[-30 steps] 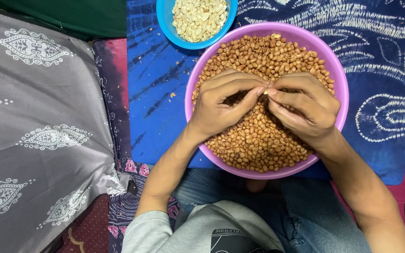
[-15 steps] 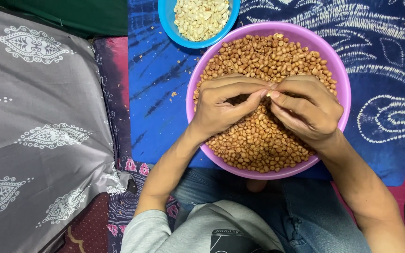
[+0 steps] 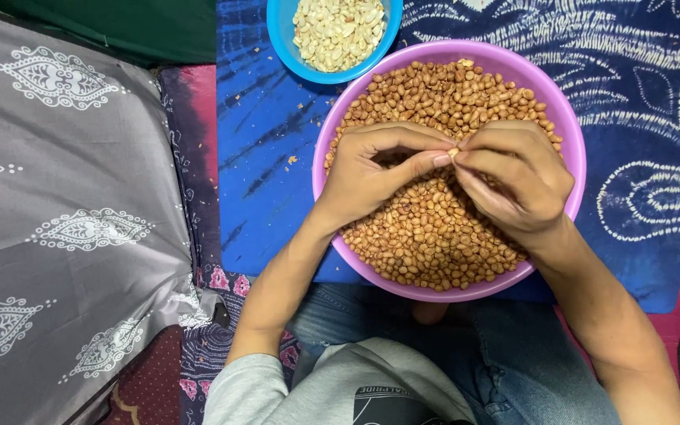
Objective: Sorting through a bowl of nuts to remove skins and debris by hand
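One peanut [image 3: 452, 152] is pinched between the fingertips of both hands, the left hand [image 3: 371, 177] and the right hand [image 3: 513, 181] meeting over the middle of one pink bowl [image 3: 568, 134]. That bowl is heaped with brown-skinned peanuts [image 3: 434, 236], too many to count. One blue bowl [image 3: 277, 35] of pale peeled peanuts [image 3: 336, 31] sits just beyond it, on a blue patterned cloth [image 3: 261, 173].

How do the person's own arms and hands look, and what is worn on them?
Both forearms are bare. The left hand and the right hand wear no gloves, and no rings or watch show. A light grey sleeve covers the left upper arm near the bottom edge. The fingernails look short and unpainted.
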